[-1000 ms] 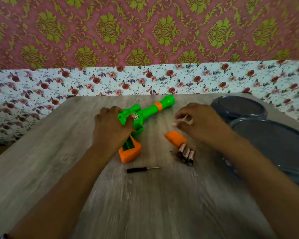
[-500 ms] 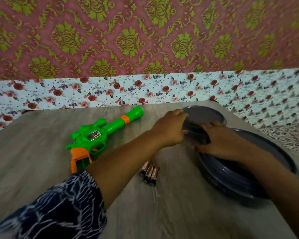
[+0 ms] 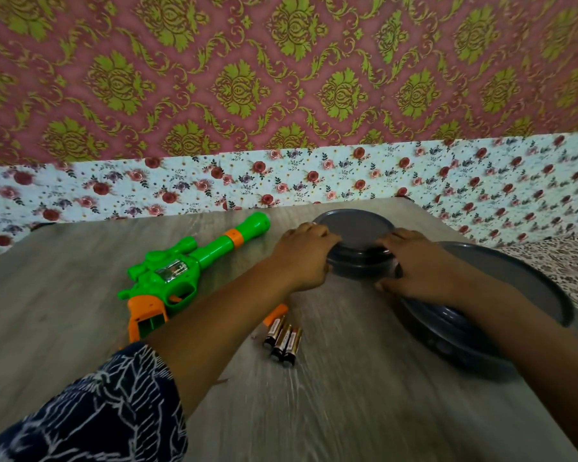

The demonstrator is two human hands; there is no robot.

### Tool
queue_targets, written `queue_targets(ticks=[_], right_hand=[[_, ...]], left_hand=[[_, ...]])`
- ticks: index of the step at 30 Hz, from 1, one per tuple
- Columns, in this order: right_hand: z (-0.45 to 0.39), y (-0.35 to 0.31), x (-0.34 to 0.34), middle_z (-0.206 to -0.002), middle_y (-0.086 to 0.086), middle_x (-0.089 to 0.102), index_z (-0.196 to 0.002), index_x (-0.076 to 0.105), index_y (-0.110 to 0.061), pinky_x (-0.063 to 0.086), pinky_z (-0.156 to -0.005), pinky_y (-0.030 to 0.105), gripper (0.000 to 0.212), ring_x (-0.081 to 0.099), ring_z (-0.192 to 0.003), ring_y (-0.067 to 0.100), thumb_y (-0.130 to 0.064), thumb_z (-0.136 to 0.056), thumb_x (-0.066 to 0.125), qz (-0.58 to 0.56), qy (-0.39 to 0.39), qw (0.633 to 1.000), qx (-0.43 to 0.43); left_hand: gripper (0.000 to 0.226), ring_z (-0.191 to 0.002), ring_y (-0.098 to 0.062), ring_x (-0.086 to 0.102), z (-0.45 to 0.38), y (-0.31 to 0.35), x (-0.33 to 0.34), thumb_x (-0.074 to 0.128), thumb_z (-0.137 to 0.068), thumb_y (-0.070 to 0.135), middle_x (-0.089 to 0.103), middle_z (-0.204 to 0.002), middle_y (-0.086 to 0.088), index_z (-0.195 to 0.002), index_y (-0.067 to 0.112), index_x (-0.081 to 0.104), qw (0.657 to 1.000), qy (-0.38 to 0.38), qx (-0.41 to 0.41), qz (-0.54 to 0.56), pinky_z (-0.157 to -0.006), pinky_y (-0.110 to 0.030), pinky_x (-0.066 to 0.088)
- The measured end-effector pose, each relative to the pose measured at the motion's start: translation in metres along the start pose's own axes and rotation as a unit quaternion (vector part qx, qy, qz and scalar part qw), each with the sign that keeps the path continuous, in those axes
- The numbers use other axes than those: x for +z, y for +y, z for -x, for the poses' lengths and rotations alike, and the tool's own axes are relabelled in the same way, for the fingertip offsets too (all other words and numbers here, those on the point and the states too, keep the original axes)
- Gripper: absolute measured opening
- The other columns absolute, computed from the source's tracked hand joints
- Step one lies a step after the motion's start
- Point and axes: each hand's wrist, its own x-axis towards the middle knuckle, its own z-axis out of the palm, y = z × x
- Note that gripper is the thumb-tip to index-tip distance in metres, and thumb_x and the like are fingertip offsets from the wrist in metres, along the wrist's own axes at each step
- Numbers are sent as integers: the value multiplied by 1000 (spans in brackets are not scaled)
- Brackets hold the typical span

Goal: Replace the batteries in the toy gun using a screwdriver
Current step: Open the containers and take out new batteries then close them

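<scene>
Round dark lidded tub (image 3: 354,241), gripped

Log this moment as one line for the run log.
left hand grips small grey lidded container | right hand grips same | toy gun on table, compartment open | three batteries loose

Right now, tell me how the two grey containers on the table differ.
The small container sits farther back; the big container sits nearer, at the right. The small one is held at its sides by the left hand and right hand; the big one has only the right forearm crossing over it. The small one is clearly narrower. Both are round and dark grey, and both rest on the table.
</scene>
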Motion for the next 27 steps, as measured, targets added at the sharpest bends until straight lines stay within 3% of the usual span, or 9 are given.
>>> queue_targets(ticks=[4,7,12,17,19,20,23,25,27], right_hand=[[-15,-26,19,-118,7,53,-119,51,-16,44,-94,37,40,52,-106,23,-29,-82,61,-18,24,999,11],[-26,-42,29,-109,11,61,-110,59,-11,47,-82,31,26,58,-94,24,-27,-90,52,-30,74,996,41],[-41,-53,33,-106,15,64,-106,62,-8,45,-77,33,26,59,-91,28,-15,-91,44,-111,84,987,82],[-51,-61,37,-93,13,65,-98,64,-7,42,-61,27,24,56,-74,20,-22,-90,46,-134,84,983,93],[-53,-61,36,-102,14,64,-106,63,-8,44,-68,27,26,55,-79,21,-15,-89,44,-156,84,979,104],[-54,-59,35,-108,14,64,-110,63,-10,44,-73,27,29,56,-84,22,-13,-90,42,-173,85,975,114],[-60,-57,32,-122,11,61,-116,62,-14,43,-82,27,34,58,-100,25,-8,-92,37,-202,88,965,144],[-66,-56,37,-129,12,57,-111,63,-13,38,-96,31,31,50,-118,27,-15,-95,37,-184,93,967,150],[-67,-57,47,-141,11,46,-115,60,-12,21,-114,43,35,27,-138,28,-31,-96,38,-116,104,981,119]], left_hand=[[54,-126,-25,37,28,-5,-8,55,-89,27,43,-134,-5,-139,23,38,999,-1,-27,27,-102,-36,34],[47,-119,-24,42,45,0,-12,52,-90,29,46,-128,-3,-136,24,43,996,23,-59,63,-94,-33,38],[38,-117,-23,45,56,7,-15,52,-91,28,52,-125,-5,-128,20,50,991,50,-87,93,-93,-32,39],[42,-116,-25,50,51,-12,-20,54,-90,25,50,-127,-8,-130,12,46,960,57,-215,167,-94,-34,45],[18,-85,-18,56,46,-26,-15,53,-90,16,57,-92,-5,-105,7,55,904,71,-290,306,-69,-26,45],[7,-74,-17,52,44,-32,-14,53,-90,13,53,-79,-5,-93,7,55,853,83,-339,389,-64,-26,42],[3,-85,-25,53,37,-44,-6,51,-90,5,54,-87,-13,-92,5,53,673,110,-424,596,-79,-38,47],[12,-90,-24,58,35,-47,-3,48,-91,-2,57,-94,-13,-101,2,52,606,121,-429,659,-88,-39,50],[12,-81,-19,57,36,-49,-2,45,-91,-7,57,-88,-11,-96,1,52,562,125,-425,699,-79,-34,52]])
